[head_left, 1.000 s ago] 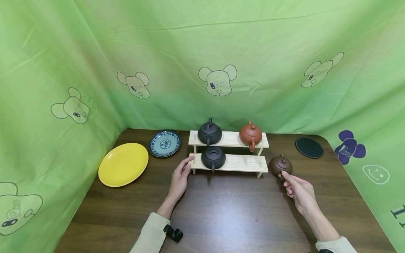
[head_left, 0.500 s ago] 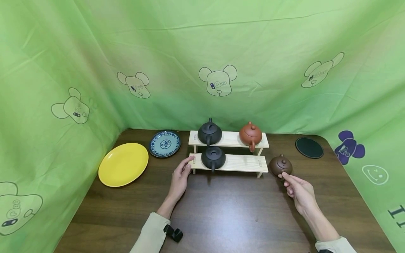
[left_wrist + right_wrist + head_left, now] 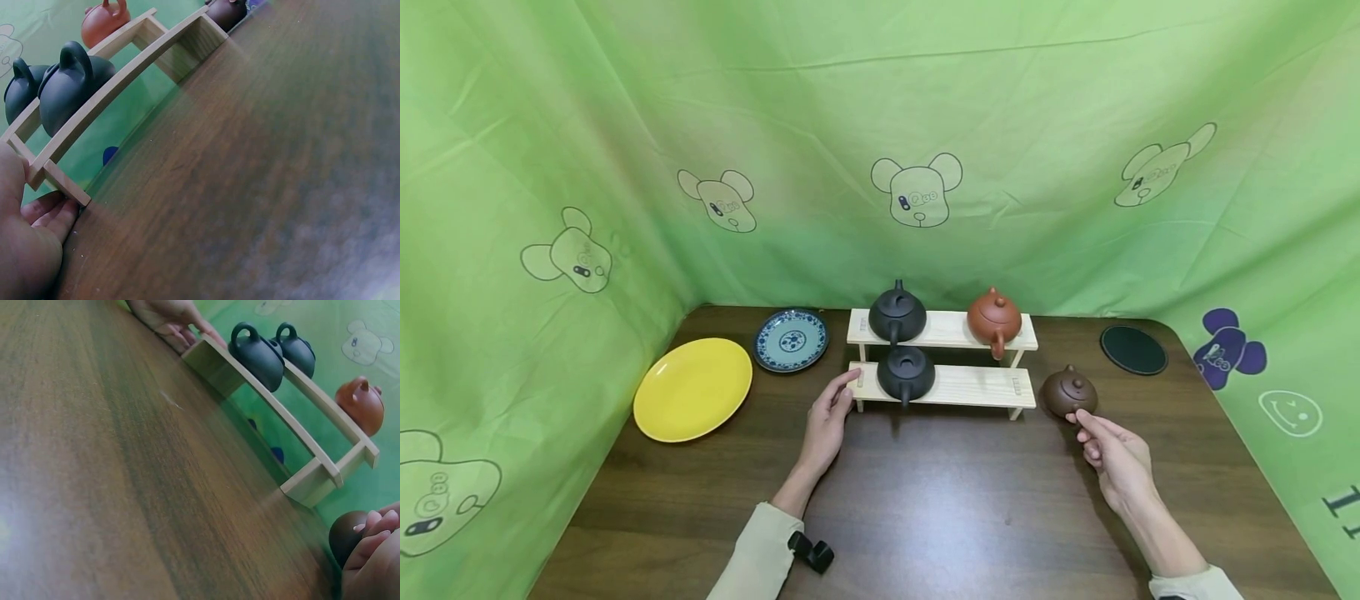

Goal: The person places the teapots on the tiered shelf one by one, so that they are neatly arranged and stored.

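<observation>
At the right, my right hand (image 3: 1118,461) pinches the handle of a small dark brown teapot (image 3: 1070,392), which is upright, low beside the stand; whether it touches the table is unclear. Thumb and fingers hide most of that handle. My left hand (image 3: 826,427) holds the left end of a two-tier wooden stand (image 3: 973,386), fingers at its board and leg in the left wrist view. One black teapot (image 3: 906,374) sits on the lower tier near this hand. Another black teapot (image 3: 897,315) and a reddish-brown teapot (image 3: 994,319) occupy the upper tier.
A yellow plate (image 3: 693,390) and a blue patterned plate (image 3: 791,341) lie on the left of the brown wooden table (image 3: 940,508). Far right is a dark round mat (image 3: 1133,350). Green printed cloth (image 3: 820,125) hangs behind and along the sides.
Over the last half second the dark brown teapot and my right hand have shifted slightly to the right. My left hand, the stand and its teapots look unmoved.
</observation>
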Tool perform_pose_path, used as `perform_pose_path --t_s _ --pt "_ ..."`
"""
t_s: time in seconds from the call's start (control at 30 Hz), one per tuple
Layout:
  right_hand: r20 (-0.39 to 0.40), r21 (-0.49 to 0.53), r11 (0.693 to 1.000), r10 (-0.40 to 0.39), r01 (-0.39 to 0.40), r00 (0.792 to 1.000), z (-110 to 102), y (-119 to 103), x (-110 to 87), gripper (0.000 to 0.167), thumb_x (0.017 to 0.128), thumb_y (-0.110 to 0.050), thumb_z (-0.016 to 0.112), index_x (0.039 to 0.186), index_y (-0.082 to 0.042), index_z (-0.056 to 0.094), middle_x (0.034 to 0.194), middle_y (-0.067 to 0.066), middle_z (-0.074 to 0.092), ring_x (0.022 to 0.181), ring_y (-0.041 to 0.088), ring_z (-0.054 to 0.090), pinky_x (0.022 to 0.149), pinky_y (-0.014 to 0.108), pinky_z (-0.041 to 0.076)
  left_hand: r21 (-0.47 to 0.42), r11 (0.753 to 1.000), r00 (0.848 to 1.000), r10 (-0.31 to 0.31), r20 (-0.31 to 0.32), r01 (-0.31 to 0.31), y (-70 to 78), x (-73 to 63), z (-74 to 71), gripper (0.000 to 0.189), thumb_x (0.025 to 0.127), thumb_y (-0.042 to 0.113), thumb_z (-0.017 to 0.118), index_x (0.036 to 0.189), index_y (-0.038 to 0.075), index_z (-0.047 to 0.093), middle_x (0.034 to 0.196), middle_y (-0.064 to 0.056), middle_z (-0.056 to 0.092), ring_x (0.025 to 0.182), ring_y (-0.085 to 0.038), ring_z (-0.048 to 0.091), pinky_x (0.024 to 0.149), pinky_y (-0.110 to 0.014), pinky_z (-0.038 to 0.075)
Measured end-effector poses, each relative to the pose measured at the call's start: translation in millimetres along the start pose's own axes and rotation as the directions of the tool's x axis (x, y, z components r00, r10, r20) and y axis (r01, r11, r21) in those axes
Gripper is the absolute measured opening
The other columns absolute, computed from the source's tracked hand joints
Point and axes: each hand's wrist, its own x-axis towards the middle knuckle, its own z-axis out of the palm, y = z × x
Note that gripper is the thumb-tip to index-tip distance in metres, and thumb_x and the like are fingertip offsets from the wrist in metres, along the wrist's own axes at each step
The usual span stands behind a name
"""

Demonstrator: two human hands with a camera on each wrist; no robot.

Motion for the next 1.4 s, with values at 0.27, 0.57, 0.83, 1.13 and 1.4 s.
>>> perform_pose_path --t_s 0.27,0.57,0.83,1.13,1.4 --pt "-0.003 0.054 0.997 -0.058 0.058 0.998 2.4 -3.6 -8.5 0.030 0.111 -0.010 0.069 0.088 -0.015 0.089 0.072 -0.008 0.072 0.053 0.000 0.046 0.055 0.024 0.019 -0.039 0.999 1.000 -0.024 0.011 0.025 -12.4 5.2 -1.3 0.035 0.117 0.031 0.058 0.151 0.029 0.068 0.157 0.006 0.065 0.135 -0.016 0.063 0.114 -0.027 0.052" --pt "0.030 0.106 0.986 -0.133 0.129 0.991 8.1 -11.9 -27.8 0.029 0.112 -0.004 0.066 0.095 -0.010 0.089 0.071 -0.006 0.072 0.051 0.001 0.044 0.055 0.029 0.014 -0.003 1.000 1.000 -0.006 -0.006 0.006 -5.9 1.7 -1.6 0.036 0.118 0.029 0.057 0.152 0.028 0.068 0.150 0.004 0.069 0.125 -0.015 0.066 0.111 -0.027 0.054" --pt "0.075 0.110 0.984 -0.149 0.140 0.986 18.1 -15.7 -43.5 0.030 0.112 -0.002 0.063 0.098 -0.009 0.089 0.070 -0.005 0.071 0.051 0.002 0.043 0.055 0.031 0.011 0.009 0.998 0.998 0.066 -0.024 -0.066 2.8 -2.4 0.7 0.036 0.118 0.025 0.056 0.152 0.019 0.069 0.144 -0.001 0.071 0.116 -0.011 0.065 0.107 -0.029 0.057" --pt "0.117 0.077 0.987 -0.152 0.144 0.981 31.1 -12.4 -53.8 0.032 0.113 -0.001 0.061 0.099 -0.011 0.089 0.070 -0.006 0.070 0.051 0.001 0.043 0.054 0.031 0.011 0.010 0.999 0.999 0.031 -0.021 -0.031 2.3 -1.2 1.1 0.035 0.118 0.027 0.056 0.151 0.023 0.070 0.151 0.003 0.069 0.123 -0.010 0.066 0.109 -0.026 0.055" --pt "0.148 0.033 0.989 -0.148 0.145 0.978 43.2 -5.9 -57.1 0.032 0.112 0.000 0.062 0.099 -0.011 0.088 0.070 -0.006 0.067 0.053 0.006 0.034 0.054 0.034 0.010 0.009 1.000 1.000 0.019 -0.014 -0.019 -0.5 -0.4 0.5 0.036 0.118 0.025 0.056 0.151 0.025 0.069 0.151 0.005 0.069 0.122 -0.012 0.066 0.109 -0.024 0.054"
